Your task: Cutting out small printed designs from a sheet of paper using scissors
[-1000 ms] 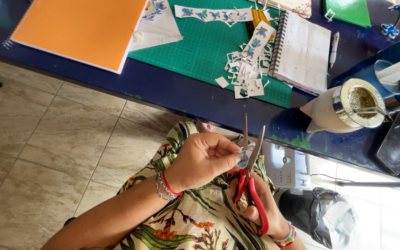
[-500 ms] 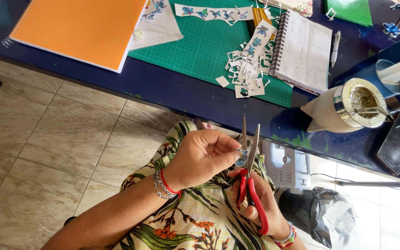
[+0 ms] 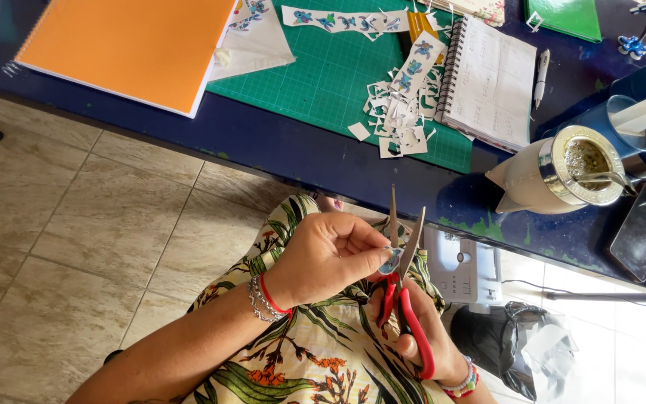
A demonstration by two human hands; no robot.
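Left hand [image 3: 330, 254] pinches a small paper cutout [image 3: 391, 260] w/ thumb & fingers closed on it, over the lap. Right hand [image 3: 420, 329] at 4 o'clock grips red-handled scissors [image 3: 405, 299], blades apart around the cutout. Paper scraps [image 3: 398, 123] lie on green mat [image 3: 323, 75] at 12 on the worktop [image 3: 263, 142].

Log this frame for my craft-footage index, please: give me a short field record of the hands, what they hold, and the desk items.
left hand: pinches a small blue paper cutout between the scissor blades
right hand: grips red-handled scissors, blades open, pointing up
wrists: bracelets on both
lap: floral-print fabric
desk: dark blue, with green cutting mat
on mat: pile of white paper scraps, strip of blue figures
also on desk: orange notebook, spiral notepad, pen, metal-rimmed cup with straw, phone
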